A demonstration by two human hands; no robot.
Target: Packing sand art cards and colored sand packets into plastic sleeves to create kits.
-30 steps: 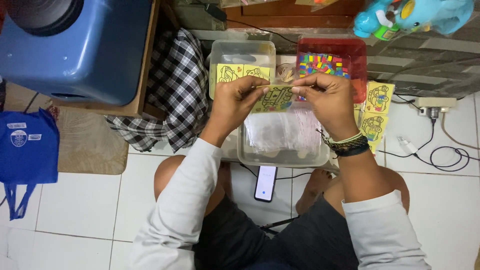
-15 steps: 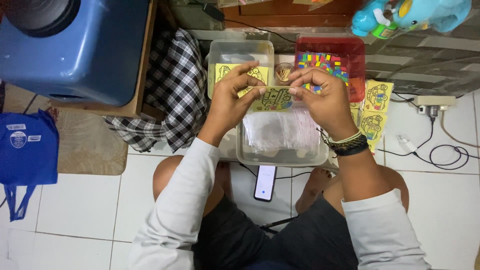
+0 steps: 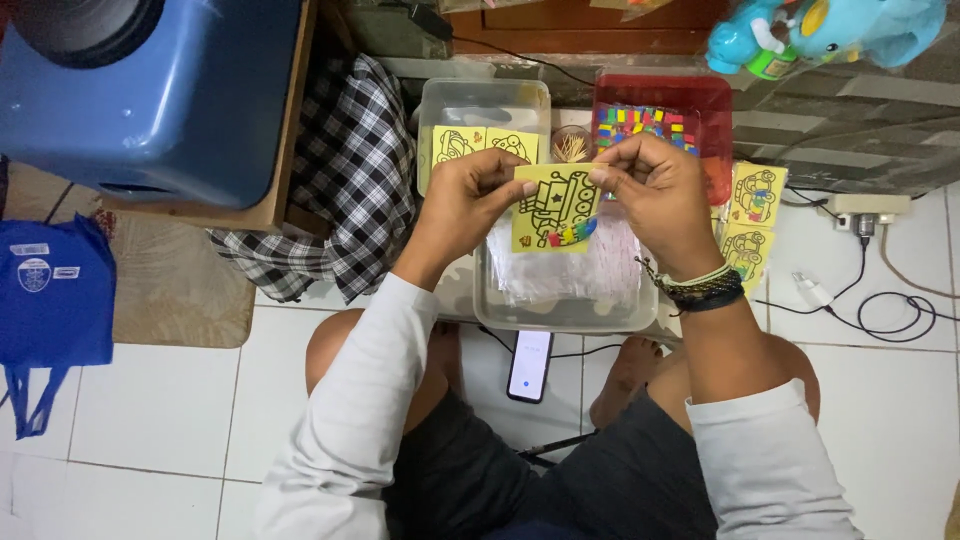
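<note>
A small yellow card [image 3: 556,206] with a black line drawing and a few coloured bits at its lower right is held up flat toward the camera. My left hand [image 3: 462,203] pinches its left edge and my right hand [image 3: 650,195] pinches its top right corner. Below the card lies a clear plastic tub [image 3: 500,305] with a stack of clear sleeves [image 3: 600,275]. Behind it stand a clear tub [image 3: 482,100] with more yellow cards [image 3: 458,143] and a red tub [image 3: 712,100] of small coloured packets [image 3: 640,123].
More yellow cards [image 3: 752,218] lie on the tiles at the right, by a power strip [image 3: 868,208] and cables. A phone [image 3: 530,364] lies between my legs. A checked cloth [image 3: 340,175], a blue drum [image 3: 150,90] and a blue bag [image 3: 55,300] are at the left.
The card was held low and tilted over the tub; now it is turned face up toward the camera and raised, both hands still on it.
</note>
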